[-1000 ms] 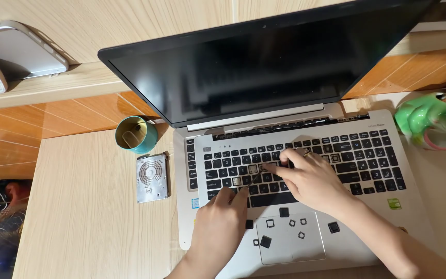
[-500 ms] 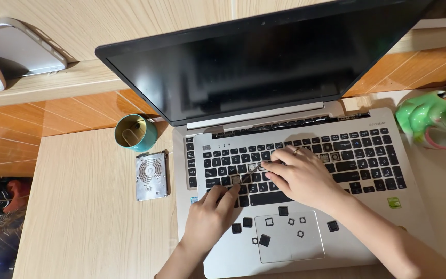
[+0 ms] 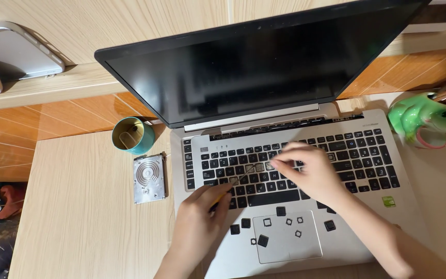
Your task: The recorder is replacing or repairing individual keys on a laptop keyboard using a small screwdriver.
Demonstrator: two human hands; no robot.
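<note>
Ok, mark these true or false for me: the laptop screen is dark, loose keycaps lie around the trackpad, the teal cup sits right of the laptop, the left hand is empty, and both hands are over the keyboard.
1. The laptop screen is dark. True.
2. Loose keycaps lie on and around the trackpad. True.
3. The teal cup sits right of the laptop. False: it stands left of it, behind a bare metal disk drive.
4. The left hand is empty. False: it holds a thin tool whose tip reaches the keys.
5. Both hands are over the keyboard. True: the right hand has its fingers on the middle rows.
</note>
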